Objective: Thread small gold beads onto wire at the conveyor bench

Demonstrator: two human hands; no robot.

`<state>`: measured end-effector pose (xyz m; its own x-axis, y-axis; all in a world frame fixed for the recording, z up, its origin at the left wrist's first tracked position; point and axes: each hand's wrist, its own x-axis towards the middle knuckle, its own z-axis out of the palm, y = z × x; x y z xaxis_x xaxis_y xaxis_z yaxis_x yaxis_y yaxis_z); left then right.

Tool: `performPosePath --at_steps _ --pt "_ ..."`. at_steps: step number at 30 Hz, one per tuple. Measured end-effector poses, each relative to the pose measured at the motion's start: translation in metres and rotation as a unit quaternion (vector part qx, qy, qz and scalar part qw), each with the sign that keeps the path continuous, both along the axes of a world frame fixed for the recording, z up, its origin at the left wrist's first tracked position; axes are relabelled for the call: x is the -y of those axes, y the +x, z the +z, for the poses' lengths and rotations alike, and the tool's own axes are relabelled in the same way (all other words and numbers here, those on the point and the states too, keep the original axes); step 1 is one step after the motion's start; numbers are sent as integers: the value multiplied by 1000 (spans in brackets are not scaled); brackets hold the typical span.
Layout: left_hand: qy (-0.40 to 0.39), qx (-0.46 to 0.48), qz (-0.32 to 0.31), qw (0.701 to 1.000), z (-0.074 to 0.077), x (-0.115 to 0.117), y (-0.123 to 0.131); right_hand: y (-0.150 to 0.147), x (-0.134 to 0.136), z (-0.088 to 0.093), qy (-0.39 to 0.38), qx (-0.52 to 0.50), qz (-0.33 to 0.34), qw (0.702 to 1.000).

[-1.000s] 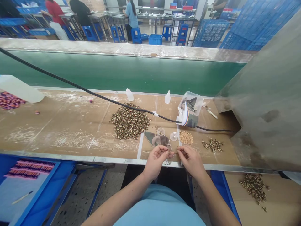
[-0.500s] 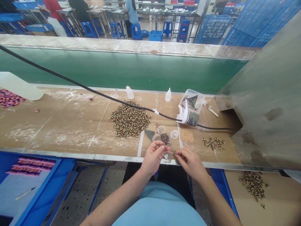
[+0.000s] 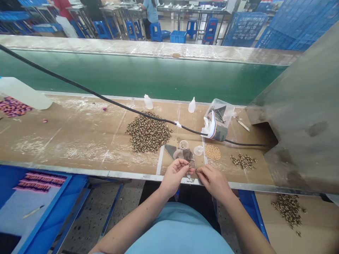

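My left hand [image 3: 173,176] is closed in a pinch on a small gold-and-dark piece [image 3: 189,165], which looks like those in the large pile [image 3: 148,134] beyond it. Close by on the right, my right hand [image 3: 214,180] has thumb and forefinger pressed together on something too small to make out, its tip near the left fingers. Both hands are above the bench's front edge. Just beyond them lies a camouflage cloth [image 3: 187,155]. Two small clear round dishes [image 3: 183,145] sit by the cloth, with tan beads [image 3: 212,152] to their right.
A black cable [image 3: 100,96] crosses above the bench to a clear plastic box [image 3: 230,111]. Two white squeeze bottles [image 3: 192,105] stand at the back. A smaller pile [image 3: 243,161] lies right, before a metal housing [image 3: 307,123]. Behind runs a green belt [image 3: 159,74].
The view has shifted slightly, so the bench things appear a little further right. My right fingertips are slightly closer to my left hand. Both hands keep their pinch.
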<state>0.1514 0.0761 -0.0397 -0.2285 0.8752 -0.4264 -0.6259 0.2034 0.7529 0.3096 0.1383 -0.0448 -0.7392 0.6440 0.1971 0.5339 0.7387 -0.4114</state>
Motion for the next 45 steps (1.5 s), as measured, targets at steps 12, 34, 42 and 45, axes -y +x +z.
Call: performPosePath --at_steps 12,34,42,45 --pt "-10 19 -10 1000 2 1 -1 1 1 0 33 1 24 999" --pt "-9 61 -137 989 0 1 -16 -19 12 3 -106 -228 -47 967" --pt "-10 57 -146 988 1 1 -16 -19 14 3 -75 -235 -41 968" --pt "-13 57 -142 988 2 1 -15 -18 14 2 -62 -233 -36 970"
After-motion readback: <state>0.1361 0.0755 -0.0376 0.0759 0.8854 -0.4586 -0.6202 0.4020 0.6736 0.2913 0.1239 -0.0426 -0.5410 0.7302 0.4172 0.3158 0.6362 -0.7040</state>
